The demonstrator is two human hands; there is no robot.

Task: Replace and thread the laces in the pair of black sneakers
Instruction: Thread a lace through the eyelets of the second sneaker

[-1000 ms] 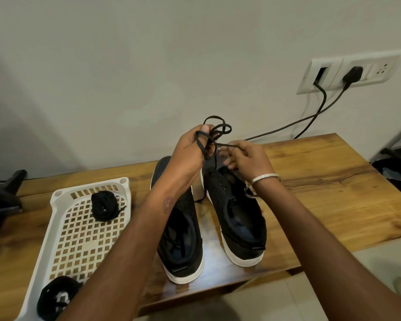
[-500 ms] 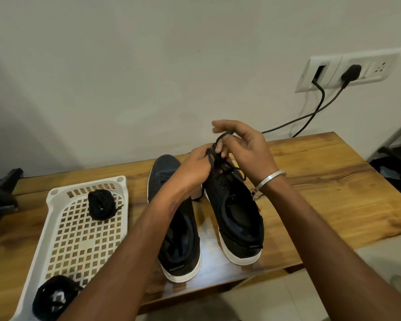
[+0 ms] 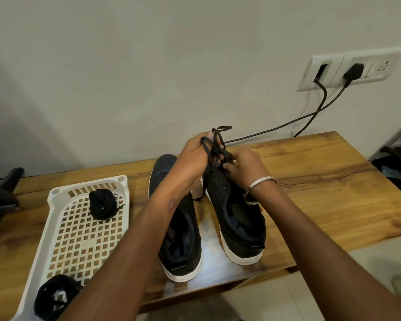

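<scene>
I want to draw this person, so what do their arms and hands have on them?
Both arms are bare, with no sleeves in view. The right hand side has a thin silver bangle round the wrist. The left hand has nothing on it, but its forearm bears a small round reddish mark.

free: bare table (image 3: 322, 193) right of sneakers (image 3: 236, 218) | blocked: left, white basket (image 3: 56, 228); behind, wall cables (image 3: 287, 123)

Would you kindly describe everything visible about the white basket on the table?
The white basket looks like plastic: a shallow tray with a square-holed lattice floor and a raised rim. It lies flat on the wooden table, left of the sneakers. Two bundles of black laces sit in it, one far, one near.
</scene>
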